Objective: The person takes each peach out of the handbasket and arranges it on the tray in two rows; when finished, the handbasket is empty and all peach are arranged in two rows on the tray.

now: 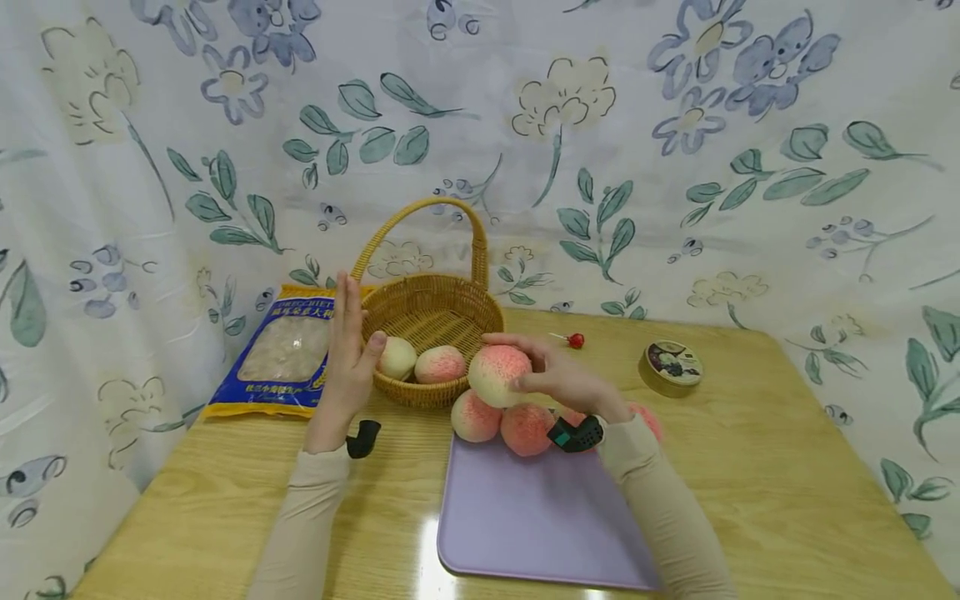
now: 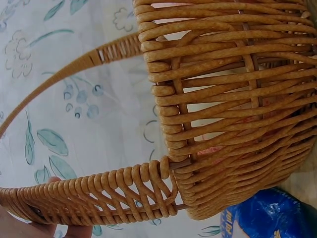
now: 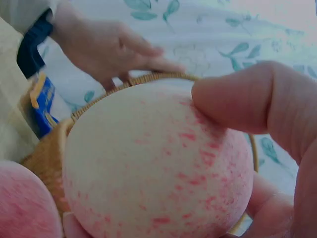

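My right hand grips a pink-and-cream peach, its thumb on the near side, at the right rim of the wicker basket. The peach fills much of the right wrist view. My left hand is upright at the basket's left side, fingers straight and thumb apart. In the left wrist view its fingers show partly behind the basket handle. Two peaches lie inside the basket. Several more peaches sit along the far edge of a purple tray, some partly hidden by my right arm.
A blue and yellow bag of pasta lies left of the basket, partly behind my left hand. Toward the back right are a red lollipop and a round tin. A floral curtain hangs behind the wooden table.
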`<move>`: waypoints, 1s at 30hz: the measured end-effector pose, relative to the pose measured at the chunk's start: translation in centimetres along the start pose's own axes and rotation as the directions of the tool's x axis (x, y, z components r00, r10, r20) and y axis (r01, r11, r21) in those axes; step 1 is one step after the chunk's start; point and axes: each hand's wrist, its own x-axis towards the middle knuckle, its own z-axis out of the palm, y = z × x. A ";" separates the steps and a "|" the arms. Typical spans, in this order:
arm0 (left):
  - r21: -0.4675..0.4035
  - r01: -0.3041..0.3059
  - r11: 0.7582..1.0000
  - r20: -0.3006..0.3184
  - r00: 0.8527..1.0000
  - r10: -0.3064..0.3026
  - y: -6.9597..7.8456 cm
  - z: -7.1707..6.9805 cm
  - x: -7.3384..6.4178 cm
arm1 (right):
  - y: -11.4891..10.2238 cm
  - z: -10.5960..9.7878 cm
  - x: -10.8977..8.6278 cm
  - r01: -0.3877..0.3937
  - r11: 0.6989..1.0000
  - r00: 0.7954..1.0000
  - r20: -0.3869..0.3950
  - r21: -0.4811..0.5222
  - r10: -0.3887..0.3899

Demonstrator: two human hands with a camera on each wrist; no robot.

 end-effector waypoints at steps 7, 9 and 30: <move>-0.007 0.006 1.000 -0.001 1.000 -0.006 0.2 -0.4 -0.2 | 1.1 2.8 -1.7 -0.052 0.997 0.996 0.072 0.052 0.048; -0.010 0.013 1.000 0.003 1.000 -0.013 0.2 -0.4 -0.3 | 1.5 3.5 -2.0 -0.052 0.996 0.995 0.085 0.070 0.046; 0.005 0.018 1.000 0.007 1.000 -0.018 0.3 0.0 -0.1 | 4.9 8.0 -2.5 0.028 0.995 0.999 0.034 -0.097 -0.025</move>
